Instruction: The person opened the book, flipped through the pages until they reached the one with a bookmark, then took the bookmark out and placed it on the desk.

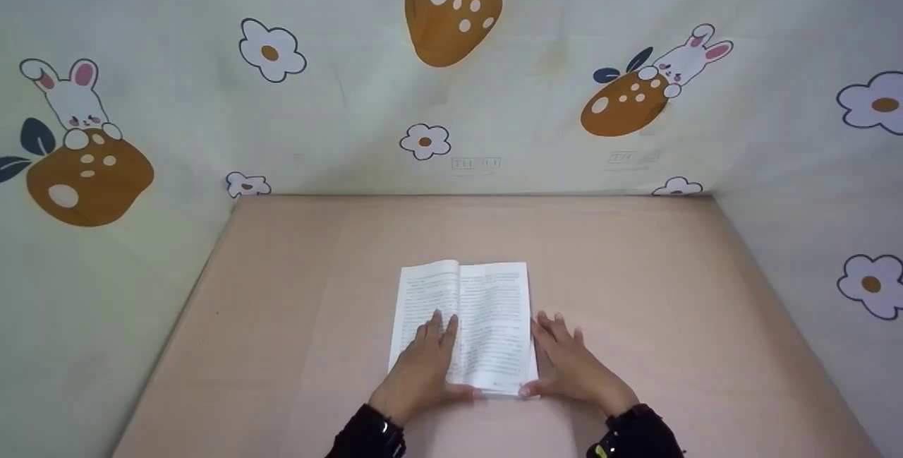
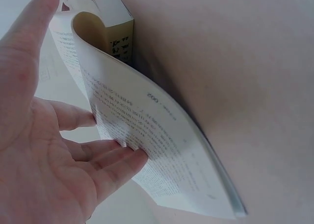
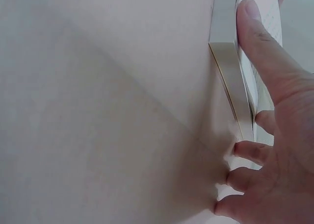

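An open book (image 1: 495,324) with printed pages lies on the table, its bottom edge toward me. My left hand (image 1: 423,366) rests on the left page, fingertips on the print near the fold and the thumb stretched along the bottom edge. In the left wrist view the left page (image 2: 147,121) bows up in a curl beside the thick page block (image 2: 122,42). At the right edge is my right hand (image 1: 575,366), its thumb on the lower right corner. The right wrist view shows its thumb (image 3: 265,47) along the book's edge and the other fingers spread beside the book, down by the tabletop.
The table (image 1: 296,288) has a plain pinkish-beige cover. Behind it and on both sides stand pale cloth walls (image 1: 338,112) printed with rabbits, brown fruit and flowers. Dark sleeves with bands (image 1: 370,433) cover both wrists.
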`<state>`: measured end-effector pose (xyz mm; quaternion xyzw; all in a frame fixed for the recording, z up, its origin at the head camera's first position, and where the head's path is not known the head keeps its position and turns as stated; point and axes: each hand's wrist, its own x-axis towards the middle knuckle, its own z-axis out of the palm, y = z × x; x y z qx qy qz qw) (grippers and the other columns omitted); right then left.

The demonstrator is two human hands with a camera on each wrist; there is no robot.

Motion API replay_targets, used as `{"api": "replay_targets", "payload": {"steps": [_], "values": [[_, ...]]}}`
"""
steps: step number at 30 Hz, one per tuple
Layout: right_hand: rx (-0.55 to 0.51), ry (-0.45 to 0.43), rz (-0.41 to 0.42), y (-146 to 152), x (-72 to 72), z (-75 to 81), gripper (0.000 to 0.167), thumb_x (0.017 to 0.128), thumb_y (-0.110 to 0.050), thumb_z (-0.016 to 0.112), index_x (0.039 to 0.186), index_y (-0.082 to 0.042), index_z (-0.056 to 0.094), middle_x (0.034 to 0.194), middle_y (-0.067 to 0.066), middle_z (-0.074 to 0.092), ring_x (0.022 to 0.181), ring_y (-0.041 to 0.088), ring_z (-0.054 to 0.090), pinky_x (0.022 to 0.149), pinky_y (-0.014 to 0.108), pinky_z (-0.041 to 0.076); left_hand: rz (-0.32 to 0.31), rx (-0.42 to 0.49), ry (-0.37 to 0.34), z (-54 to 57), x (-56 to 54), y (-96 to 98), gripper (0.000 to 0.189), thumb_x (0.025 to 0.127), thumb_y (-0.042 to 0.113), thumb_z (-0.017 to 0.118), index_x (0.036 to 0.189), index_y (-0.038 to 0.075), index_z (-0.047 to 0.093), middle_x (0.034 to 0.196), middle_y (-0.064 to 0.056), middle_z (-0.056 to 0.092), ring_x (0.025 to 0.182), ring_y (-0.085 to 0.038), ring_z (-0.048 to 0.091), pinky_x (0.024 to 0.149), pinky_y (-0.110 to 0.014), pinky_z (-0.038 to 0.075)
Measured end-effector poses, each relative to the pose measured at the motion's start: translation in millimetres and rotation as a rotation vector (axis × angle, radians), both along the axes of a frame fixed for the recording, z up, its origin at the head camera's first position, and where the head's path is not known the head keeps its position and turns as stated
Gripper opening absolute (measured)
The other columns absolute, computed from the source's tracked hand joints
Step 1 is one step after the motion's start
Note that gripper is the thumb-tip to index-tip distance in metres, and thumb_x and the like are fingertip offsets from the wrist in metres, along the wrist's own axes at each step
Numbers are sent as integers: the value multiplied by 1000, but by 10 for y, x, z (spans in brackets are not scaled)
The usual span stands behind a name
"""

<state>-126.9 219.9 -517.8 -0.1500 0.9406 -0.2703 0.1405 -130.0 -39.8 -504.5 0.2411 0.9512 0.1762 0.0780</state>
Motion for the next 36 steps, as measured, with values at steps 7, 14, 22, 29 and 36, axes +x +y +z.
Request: {"api": "replay_targets", "payload": {"steps": [7, 14, 22, 29, 36], "values": [[12, -4, 13, 4, 0, -16, 117, 59, -57, 76, 145, 2, 23, 152, 26, 15, 138, 50, 4, 107, 68, 3, 3, 11, -2, -19, 14, -7, 114, 64, 64, 71, 143, -5, 27, 144, -35, 25, 131, -47, 32, 102, -49, 40], [7, -3, 20, 16, -11, 10, 115, 59, -55, 78, 145, 2, 25, 152, 27, 16, 138, 50, 5, 106, 69, 4, 10, 25, -26, 6, -5, -3, 113, 64, 61, 72, 143, -5, 27, 145, -34, 24, 133, -46, 30, 104, -49, 38], [-9, 1, 23, 26, -6, 20, 114, 59, -54, 78, 146, -3, 25, 151, 27, 17, 138, 51, 6, 106, 69, 4, -10, 37, -29, 32, -7, -30, 111, 63, 58, 72, 143, -5, 28, 145, -34, 25, 131, -46, 32, 102, -49, 40], [3, 4, 19, 15, -18, 8, 113, 57, -53, 79, 146, -7, 27, 150, 28, 19, 137, 52, 8, 105, 70, 5, -18, 56, -36, 28, 8, -70, 107, 64, 58, 68, 143, -4, 29, 144, -35, 26, 129, -47, 34, 100, -50, 41], [13, 16, 23, 12, -22, -6, 113, 58, -53, 79, 146, -7, 26, 150, 28, 20, 136, 52, 10, 104, 71, 8, -9, 104, -66, -1, 5, -131, 101, 67, 59, 66, 143, 2, 32, 145, -31, 27, 131, -43, 34, 102, -49, 40]]}}
